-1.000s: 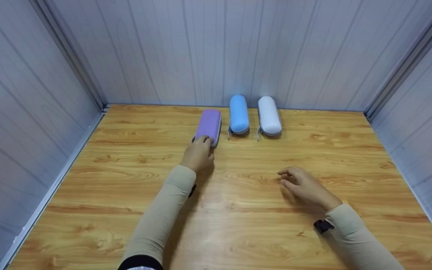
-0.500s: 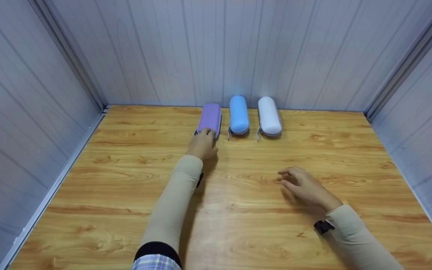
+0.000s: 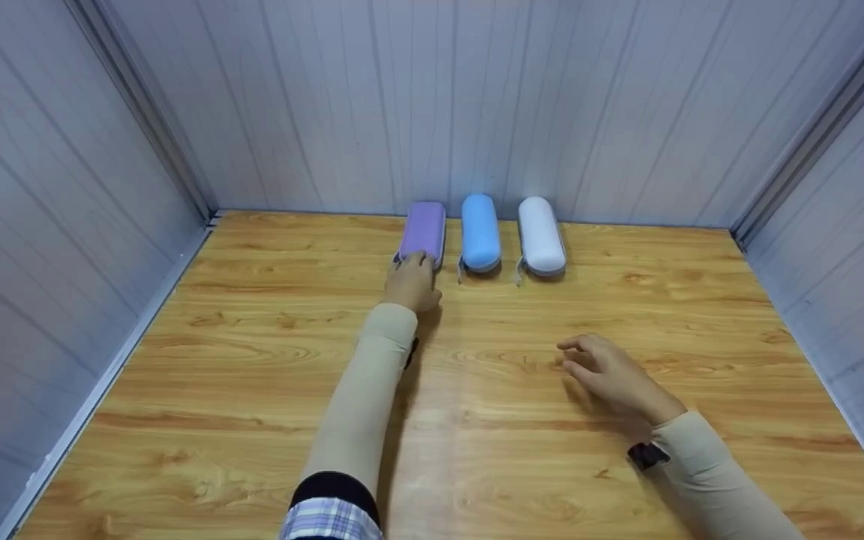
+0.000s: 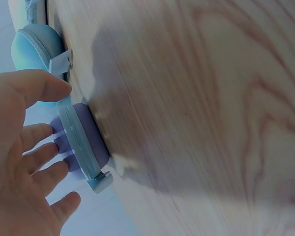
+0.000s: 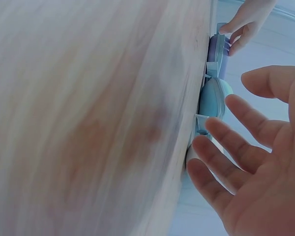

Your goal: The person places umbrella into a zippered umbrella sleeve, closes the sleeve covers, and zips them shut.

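Observation:
In the head view a purple zip glasses case (image 3: 424, 227) lies flat near the back wall. The fingertips of my left hand (image 3: 412, 285) rest on its near end, and the thumb stands off to the right, apart from the case. The left wrist view shows the zip edge of the purple case (image 4: 91, 132) with loosely bent fingers over its top. To its right lie a blue case (image 3: 481, 232) and a white case (image 3: 542, 236), both rounded. My right hand (image 3: 612, 375) hovers or rests low over the table with relaxed fingers, holding nothing.
The wooden table (image 3: 252, 360) is enclosed by a back wall (image 3: 327, 112) and two side walls. Grey zip pulls stick out from the near ends of the blue and white cases.
My left hand has pushed the purple case away from me, toward the back wall, so it lies about level with the other cases. The right hand has stayed still.

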### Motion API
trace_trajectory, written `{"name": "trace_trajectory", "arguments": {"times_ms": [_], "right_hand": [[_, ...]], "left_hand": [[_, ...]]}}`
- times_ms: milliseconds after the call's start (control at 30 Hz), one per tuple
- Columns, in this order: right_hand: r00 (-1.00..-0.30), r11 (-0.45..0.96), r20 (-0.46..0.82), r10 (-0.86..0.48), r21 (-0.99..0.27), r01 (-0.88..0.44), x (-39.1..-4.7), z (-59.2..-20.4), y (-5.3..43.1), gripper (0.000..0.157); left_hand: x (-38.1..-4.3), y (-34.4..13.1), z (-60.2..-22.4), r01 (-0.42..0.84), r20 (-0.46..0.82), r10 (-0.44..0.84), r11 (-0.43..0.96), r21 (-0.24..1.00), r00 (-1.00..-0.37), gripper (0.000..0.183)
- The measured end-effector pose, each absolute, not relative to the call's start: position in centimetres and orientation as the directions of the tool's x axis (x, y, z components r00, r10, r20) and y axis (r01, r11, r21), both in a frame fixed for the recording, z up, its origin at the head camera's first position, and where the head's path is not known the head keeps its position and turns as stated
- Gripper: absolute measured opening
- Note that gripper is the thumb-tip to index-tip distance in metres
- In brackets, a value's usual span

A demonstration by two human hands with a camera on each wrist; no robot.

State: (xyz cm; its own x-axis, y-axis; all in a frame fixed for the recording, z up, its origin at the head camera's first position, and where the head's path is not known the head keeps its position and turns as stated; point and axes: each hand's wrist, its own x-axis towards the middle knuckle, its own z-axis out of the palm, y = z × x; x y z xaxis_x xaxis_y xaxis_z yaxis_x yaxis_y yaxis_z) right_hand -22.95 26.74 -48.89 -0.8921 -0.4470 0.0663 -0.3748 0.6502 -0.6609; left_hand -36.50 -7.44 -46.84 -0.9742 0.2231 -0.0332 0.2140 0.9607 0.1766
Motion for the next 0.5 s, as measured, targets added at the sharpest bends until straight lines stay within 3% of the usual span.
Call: {"name": "trace_trajectory", "arguments": {"times_ms": [267,500], "right_hand": [[-0.892,0.669,0.111,-0.439,-0.622,-0.406,-23.1,-49.2,26.6,0.033],[-0.892,0.696,0.189,-0.409,-0.568,-0.44,-23.2,-48.9,26.6,0.036]], "left_hand": [[-35.9,-7.4,-46.9,0.182,-0.095,0.208,0.956,0.23,-0.973,0.074],[-34.0,-7.3,-46.1,0.242,-0.063,0.263,0.943,0.23,-0.963,0.075]]}}
